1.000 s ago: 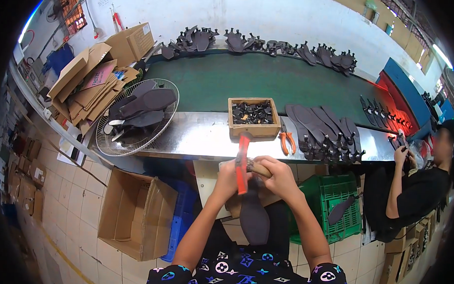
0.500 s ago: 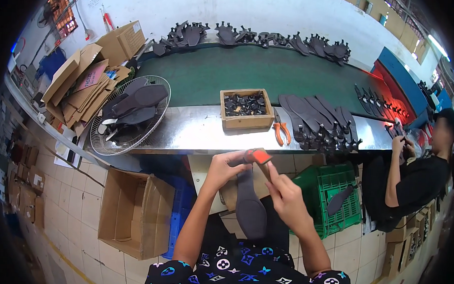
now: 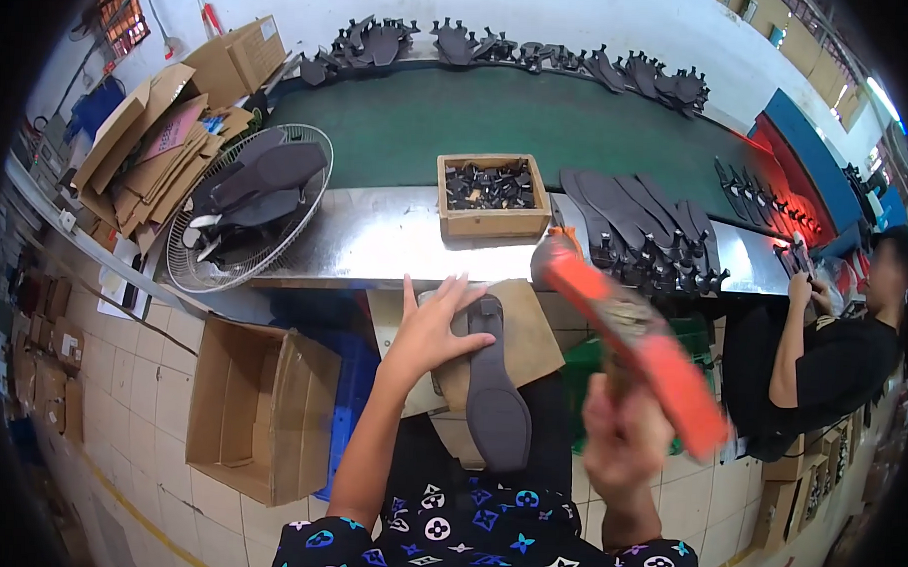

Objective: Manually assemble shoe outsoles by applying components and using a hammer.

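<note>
A dark grey insole (image 3: 495,405) lies lengthwise in front of me, its narrow end on a tan board (image 3: 537,336) and its broad end over my lap. My left hand (image 3: 434,333) is spread beside the narrow end, its thumb resting on the insole. Raised to the right, my right hand (image 3: 626,434) is closed around the handle of a hammer with a long red head (image 3: 671,381). The hammer is smeared by motion, and most of its handle is hidden.
Beyond the metal bench edge stand a wooden box (image 3: 491,223) of small black parts, a pile of insoles (image 3: 616,214) and a wire basket (image 3: 324,194). An open carton (image 3: 230,406) is at left, a green crate (image 3: 586,373) at right. Further right, a co-worker (image 3: 822,346) handles parts.
My right hand has swung the hammer up and to the right, away from my left hand. The left hand has opened and spread. The insole's narrow end now shows on the board.
</note>
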`<state>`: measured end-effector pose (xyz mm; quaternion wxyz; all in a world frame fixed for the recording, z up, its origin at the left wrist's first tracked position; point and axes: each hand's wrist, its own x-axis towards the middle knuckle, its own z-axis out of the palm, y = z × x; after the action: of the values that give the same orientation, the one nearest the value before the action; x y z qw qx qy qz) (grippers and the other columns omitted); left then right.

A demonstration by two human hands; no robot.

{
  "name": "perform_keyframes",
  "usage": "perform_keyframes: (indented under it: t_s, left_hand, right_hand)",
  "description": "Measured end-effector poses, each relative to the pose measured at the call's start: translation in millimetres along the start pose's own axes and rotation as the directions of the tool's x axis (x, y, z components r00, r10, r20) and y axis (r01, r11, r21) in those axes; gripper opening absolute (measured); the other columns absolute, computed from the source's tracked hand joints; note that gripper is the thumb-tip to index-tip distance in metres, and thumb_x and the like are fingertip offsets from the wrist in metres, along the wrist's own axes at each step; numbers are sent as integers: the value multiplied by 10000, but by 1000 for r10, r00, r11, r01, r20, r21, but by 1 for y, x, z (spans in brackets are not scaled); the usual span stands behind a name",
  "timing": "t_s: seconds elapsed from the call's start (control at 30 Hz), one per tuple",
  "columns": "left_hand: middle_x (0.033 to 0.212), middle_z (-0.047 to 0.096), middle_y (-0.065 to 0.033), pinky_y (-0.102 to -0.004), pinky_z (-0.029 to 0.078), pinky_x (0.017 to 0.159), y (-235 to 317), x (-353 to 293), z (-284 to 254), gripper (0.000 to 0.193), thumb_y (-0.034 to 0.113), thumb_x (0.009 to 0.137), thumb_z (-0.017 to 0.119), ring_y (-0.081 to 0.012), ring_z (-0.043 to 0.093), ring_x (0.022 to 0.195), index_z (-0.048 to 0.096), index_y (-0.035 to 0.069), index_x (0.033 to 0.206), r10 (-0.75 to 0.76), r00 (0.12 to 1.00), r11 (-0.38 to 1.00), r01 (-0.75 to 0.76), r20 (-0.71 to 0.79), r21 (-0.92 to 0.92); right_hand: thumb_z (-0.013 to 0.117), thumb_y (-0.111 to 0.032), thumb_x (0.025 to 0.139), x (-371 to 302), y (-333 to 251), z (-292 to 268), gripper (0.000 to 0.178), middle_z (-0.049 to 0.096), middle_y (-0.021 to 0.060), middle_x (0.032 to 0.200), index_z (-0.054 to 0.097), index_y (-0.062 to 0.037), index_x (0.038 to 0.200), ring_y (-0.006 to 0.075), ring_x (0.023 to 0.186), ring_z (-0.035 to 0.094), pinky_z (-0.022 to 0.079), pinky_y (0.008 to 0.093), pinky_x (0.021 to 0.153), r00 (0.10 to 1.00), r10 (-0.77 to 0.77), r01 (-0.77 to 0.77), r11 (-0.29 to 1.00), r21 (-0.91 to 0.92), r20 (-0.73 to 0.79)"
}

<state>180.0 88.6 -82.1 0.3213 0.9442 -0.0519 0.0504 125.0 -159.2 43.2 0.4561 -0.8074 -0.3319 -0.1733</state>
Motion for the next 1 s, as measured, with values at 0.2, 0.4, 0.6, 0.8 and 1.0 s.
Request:
perform_keyframes:
  t_s: [0.2, 0.4, 0.6, 0.8, 1.0]
  left_hand:
    - [1210, 699, 22, -653, 235, 1128, -5, -8, 2, 274, 290, 863, 708, -314, 567, 1250, 744, 138, 1089, 296, 927, 949, -256, -231, 186]
    - [935, 723, -96, -269, 519, 745, 71, -83, -34, 214, 113, 868, 701, -207, 698, 840, 733, 15, 1056, 166, 981, 791, -72, 99, -607]
    - [902, 691, -83, -268, 471, 791, 115, -127, -55, 247, 132, 908, 681, -168, 642, 869, 728, -3, 1109, 84, 915, 445, 320, 395, -836]
    - [896, 686, -95, -275, 454, 744, 115, -135, -45, 267, 194, 966, 656, -137, 604, 820, 712, -18, 1117, 391, 862, 302, 210, 322, -930]
    - [679, 610, -86, -292, 403, 579, 114, -135, -46, 256, 222, 971, 649, -98, 526, 620, 713, -23, 1006, 475, 809, 265, 243, 345, -933]
  right_hand:
    - [627, 55, 873, -20, 35, 28, 570, 589, 172, 826, 498, -32, 1421, 312, 672, 601, 494, 381, 604, 982, 92, -83, 995, -59, 166]
    - [646, 74, 845, -1, 61, 28, 528, 673, 168, 1002, 563, -46, 1352, 308, 895, 680, 522, 361, 720, 975, 15, 47, 962, -268, 223]
    - [683, -127, 862, 0, 67, 34, 461, 638, 146, 1250, 611, -103, 1317, 285, 1197, 586, 344, 524, 1046, 783, -153, 393, 873, -288, 603]
    - [686, -252, 919, 16, 31, -1, 353, 655, 182, 1056, 676, 74, 1053, 331, 907, 644, 523, 387, 822, 572, -503, -118, 731, 672, 648]
    - [758, -97, 848, 32, 13, -2, 289, 636, 188, 925, 639, 121, 995, 311, 759, 626, 522, 347, 620, 426, -630, -140, 663, 735, 649]
